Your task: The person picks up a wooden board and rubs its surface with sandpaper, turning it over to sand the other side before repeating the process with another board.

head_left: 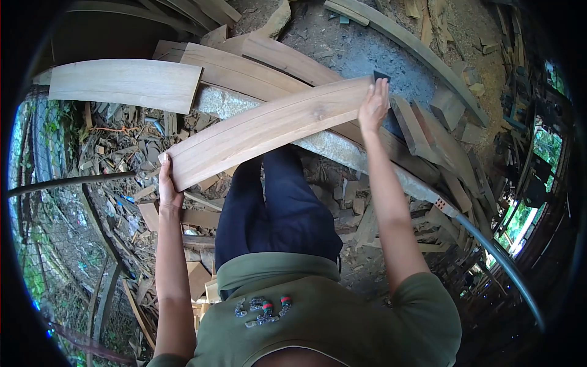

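A long, pale wooden plank (275, 125) with a knot near its right part is held in front of me, slanting up to the right. My left hand (170, 183) is closed around its lower left end, thumb on the upper face. At the far right end, my right hand (374, 109) grips the plank with its fingers extended along the edge. Part of each hand's grip is hidden by the wood. Just beyond the right fingertips shows a small dark piece (381, 76). Another pale plank (125, 82) lies to the upper left.
Beneath the held plank runs a rough whitish beam (333, 150). Brown boards (244, 70) lie stacked behind it, with more offcuts (422, 131) at right. Wood scraps (131, 153) litter the ground. A grey pipe (498, 257) curves at right; wire mesh (49, 232) stands at left.
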`<state>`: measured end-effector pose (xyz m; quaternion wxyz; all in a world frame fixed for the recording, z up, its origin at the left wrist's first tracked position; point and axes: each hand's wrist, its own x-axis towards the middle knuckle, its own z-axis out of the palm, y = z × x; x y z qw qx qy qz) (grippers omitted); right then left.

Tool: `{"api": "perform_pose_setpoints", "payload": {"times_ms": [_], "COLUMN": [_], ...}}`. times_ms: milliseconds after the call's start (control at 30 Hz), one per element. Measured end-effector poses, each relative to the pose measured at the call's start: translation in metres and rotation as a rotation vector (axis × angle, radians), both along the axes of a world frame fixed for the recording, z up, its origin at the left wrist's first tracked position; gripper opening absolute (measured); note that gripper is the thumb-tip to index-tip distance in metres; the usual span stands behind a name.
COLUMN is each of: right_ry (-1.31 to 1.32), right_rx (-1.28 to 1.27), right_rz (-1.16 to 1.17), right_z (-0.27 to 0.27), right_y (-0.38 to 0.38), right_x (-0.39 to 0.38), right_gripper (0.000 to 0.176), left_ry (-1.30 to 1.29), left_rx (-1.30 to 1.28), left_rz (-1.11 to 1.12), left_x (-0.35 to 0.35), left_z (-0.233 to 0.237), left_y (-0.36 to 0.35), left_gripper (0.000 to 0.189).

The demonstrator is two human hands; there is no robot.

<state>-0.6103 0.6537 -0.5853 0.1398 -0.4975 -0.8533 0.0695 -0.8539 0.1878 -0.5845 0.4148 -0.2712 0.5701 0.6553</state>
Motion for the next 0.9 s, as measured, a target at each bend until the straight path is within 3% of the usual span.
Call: {"api": "perform_pose_setpoints", "payload": {"times_ms": [133, 233, 300, 400, 567, 600, 667, 767, 867, 900], "right_ry": [-0.036, -0.079, -0.032, -0.031, -0.029, 0.029, 0.012, 0.034, 0.020, -0.008], "right_rx": [-0.067, -0.031, 0.013, -0.031, -0.077, -0.159, -0.095, -0.058, -0.012, 0.038], "right_rz": [0.418, 0.452, 0.261, 0.101, 0.452, 0.502, 0.525, 0.169, 0.052, 0.154], "right_z": [0.025, 0.020, 0.002, 0.009, 0.028, 0.040, 0.029, 0.016, 0.015, 0.015], "right_y": [-0.085, -0.049, -0.002, 0.005, -0.110, -0.120, -0.096, -0.041, -0.056, -0.080], "right_x": [-0.014, 0.001, 0.012, 0.008, 0.004, 0.006, 0.025, 0.046, 0.038, 0.030], "right_gripper": [0.047, 0.049, 0.039, 0.039, 0.044, 0.044, 0.042, 0.038, 0.038, 0.038], "left_ry": [0.048, 0.040, 0.036, 0.020, 0.052, 0.049, 0.062, 0.063, 0.070, 0.101], "left_rx": [-0.007, -0.021, -0.023, -0.032, -0.024, -0.026, 0.011, 0.007, 0.019, 0.036], "left_rz": [0.012, 0.000, -0.012, 0.016, -0.002, 0.002, -0.011, 0.000, 0.011, -0.023], "left_x": [0.000, 0.000, 0.000, 0.001, 0.001, 0.002, 0.001, 0.001, 0.001, 0.000], "left_z": [-0.001, 0.000, 0.003, 0.009, 0.001, 0.002, 0.002, 0.000, 0.002, 0.000], "left_y": [0.003, 0.003, 0.005, 0.012, 0.009, 0.009, 0.012, 0.011, 0.015, 0.014], "left_gripper": [0.051, 0.051, 0.052, 0.051, 0.053, 0.053, 0.052, 0.050, 0.048, 0.050]}}
